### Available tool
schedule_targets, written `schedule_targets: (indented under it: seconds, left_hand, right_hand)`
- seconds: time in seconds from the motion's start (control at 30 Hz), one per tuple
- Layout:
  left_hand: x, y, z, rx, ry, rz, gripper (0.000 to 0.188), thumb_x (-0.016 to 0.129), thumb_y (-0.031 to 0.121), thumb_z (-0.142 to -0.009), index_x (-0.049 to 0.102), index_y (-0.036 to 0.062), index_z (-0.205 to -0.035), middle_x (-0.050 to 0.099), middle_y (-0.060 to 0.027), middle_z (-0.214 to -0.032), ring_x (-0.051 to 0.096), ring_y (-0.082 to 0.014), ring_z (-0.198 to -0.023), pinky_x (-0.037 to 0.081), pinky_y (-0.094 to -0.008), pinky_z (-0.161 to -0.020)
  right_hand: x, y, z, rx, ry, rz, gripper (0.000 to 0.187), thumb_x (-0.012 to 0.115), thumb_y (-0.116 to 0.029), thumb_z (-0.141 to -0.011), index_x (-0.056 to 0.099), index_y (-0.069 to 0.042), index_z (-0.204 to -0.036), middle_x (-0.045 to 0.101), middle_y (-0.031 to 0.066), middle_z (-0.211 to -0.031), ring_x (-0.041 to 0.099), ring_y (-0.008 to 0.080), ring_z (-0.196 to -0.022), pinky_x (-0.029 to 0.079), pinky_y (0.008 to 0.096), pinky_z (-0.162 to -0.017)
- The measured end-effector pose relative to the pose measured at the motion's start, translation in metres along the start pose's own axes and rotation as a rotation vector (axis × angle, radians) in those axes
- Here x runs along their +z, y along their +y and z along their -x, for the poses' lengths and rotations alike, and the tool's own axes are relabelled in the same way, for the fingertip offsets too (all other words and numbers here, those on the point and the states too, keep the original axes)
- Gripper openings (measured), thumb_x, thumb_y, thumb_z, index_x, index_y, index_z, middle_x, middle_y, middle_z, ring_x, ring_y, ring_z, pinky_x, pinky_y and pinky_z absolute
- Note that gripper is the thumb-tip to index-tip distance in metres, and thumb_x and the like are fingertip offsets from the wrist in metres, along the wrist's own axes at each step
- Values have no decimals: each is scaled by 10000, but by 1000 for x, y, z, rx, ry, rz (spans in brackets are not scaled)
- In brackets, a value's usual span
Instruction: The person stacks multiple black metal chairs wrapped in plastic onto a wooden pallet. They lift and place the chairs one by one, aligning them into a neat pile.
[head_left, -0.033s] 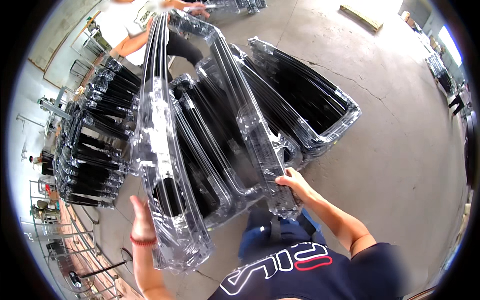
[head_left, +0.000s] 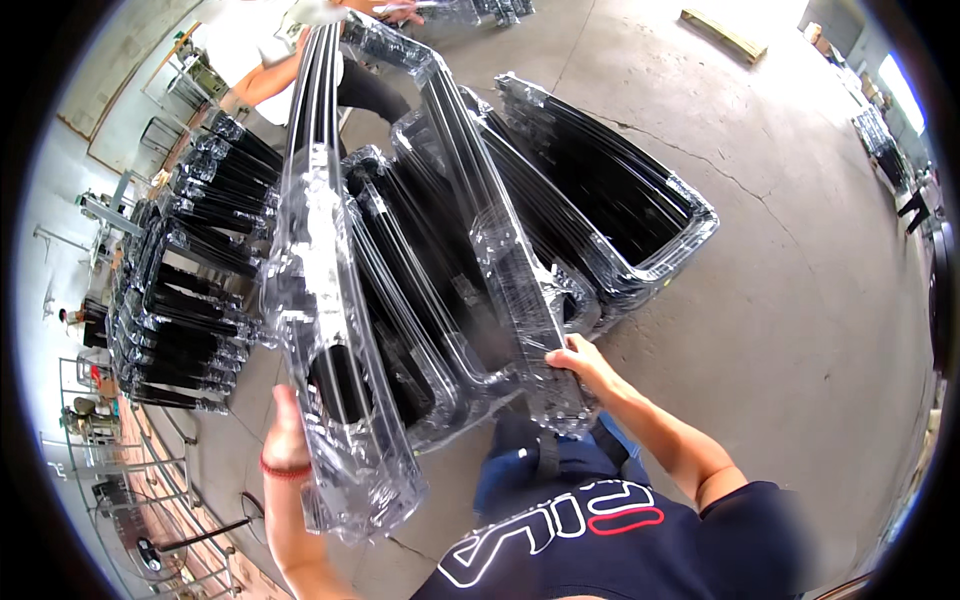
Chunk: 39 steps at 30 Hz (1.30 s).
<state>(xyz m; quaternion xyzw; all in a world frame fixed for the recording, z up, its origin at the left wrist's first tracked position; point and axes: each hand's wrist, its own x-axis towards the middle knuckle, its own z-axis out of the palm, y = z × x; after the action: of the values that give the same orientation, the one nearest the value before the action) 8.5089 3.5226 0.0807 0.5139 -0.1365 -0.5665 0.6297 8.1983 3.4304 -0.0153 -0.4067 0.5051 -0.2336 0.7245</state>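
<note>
A large U-shaped bundle of black metal tubes [head_left: 325,240], wrapped in clear plastic film, slants away from me with its bend at the far end. My left hand [head_left: 287,440], with a red bracelet at the wrist, supports the near end of its left leg. The thumb points up along the outer side; the fingers are hidden behind the bundle. My right hand [head_left: 585,370] is closed round the near end of the right leg, thumb on top. More wrapped black frames [head_left: 600,190] lie beneath and beyond it.
At the far left, another person [head_left: 265,70] stands beside the bundle's far end. Stacked wrapped frames [head_left: 180,310] fill the left side. A black stand [head_left: 205,537] is at lower left. Far off on the grey floor lies a wooden pallet [head_left: 722,36].
The near end of the bundle and my left hand have risen very slightly. My right hand keeps its grip, shifted a touch to the left.
</note>
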Motion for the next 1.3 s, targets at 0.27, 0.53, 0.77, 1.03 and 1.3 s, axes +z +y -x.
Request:
schedule_targets:
  seconds: [0.27, 0.53, 0.77, 1.03, 1.3]
  left_hand:
    - [246, -85, -41, 191, -857, 588, 660, 575, 301, -776, 272, 8, -1285, 231, -186, -1345, 203, -291, -1264, 257, -496, -986]
    - [421, -173, 4, -179, -808, 1024, 582, 547, 238, -780, 286, -25, -1230, 440, -163, -1175, 505, -280, -1009, 447, -383, -827]
    - [601, -282, 48, 236, -674, 513, 493, 448, 297, -812, 341, 0, -1191, 475, -139, -1105, 518, -258, -955, 448, -377, -801]
    - [822, -339, -72, 528, -525, 383, 455, 334, 365, -848, 404, 29, -1146, 515, -112, -1026, 533, -234, -893, 449, -370, -771]
    - [1022, -480, -4, -76, -977, 486, 556, 337, 482, -798, 470, 31, -1094, 558, -142, -951, 553, -295, -825, 452, -428, -743]
  right_hand:
    - [-147, 40, 0, -3, -149, -196, 372, 574, -301, -691, 548, 35, -848, 559, 82, -730, 532, 143, -633, 424, 263, -580]
    - [-288, 33, 62, 126, -366, -465, 365, 511, -302, -730, 562, 11, -912, 594, 114, -807, 572, 199, -699, 462, 298, -653]
    - [-408, 7, 108, 53, -176, -755, 354, 527, -277, -719, 554, 24, -903, 608, 111, -761, 586, 186, -588, 491, 282, -568]
    - [-661, -33, 103, 57, -274, -729, 361, 541, -318, -718, 577, -6, -897, 618, 95, -796, 599, 159, -610, 498, 262, -591]
    - [-895, -33, 119, -49, 4, -714, 366, 541, -331, -719, 580, -22, -909, 619, 85, -801, 598, 155, -610, 499, 262, -595]
